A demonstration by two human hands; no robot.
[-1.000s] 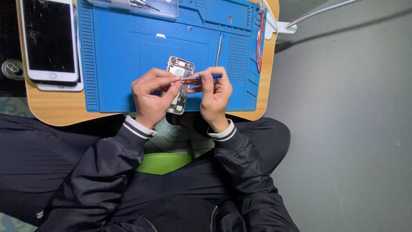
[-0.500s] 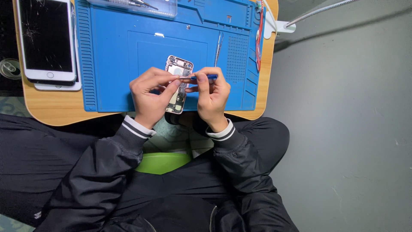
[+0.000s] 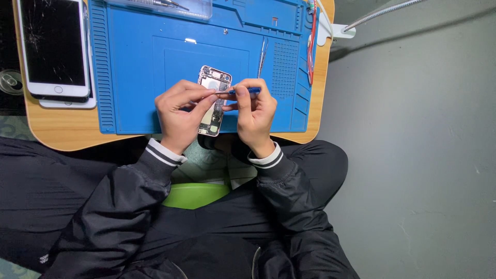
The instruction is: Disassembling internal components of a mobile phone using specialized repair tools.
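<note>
While both hands [image 3: 217, 111] meet, the opened phone [image 3: 214, 98] lies between them.

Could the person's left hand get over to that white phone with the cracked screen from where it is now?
Probably yes. The left hand rests on the opened phone, and only bare blue mat lies between it and the white phone, though its fingers are busy steadying the work.

Both hands, left hand [image 3: 180, 111] and right hand [image 3: 254, 114], work a blue-handled tool [image 3: 243, 91], perhaps a screwdriver, over an opened phone [image 3: 213, 93] on the blue mat [image 3: 134, 67].
</note>
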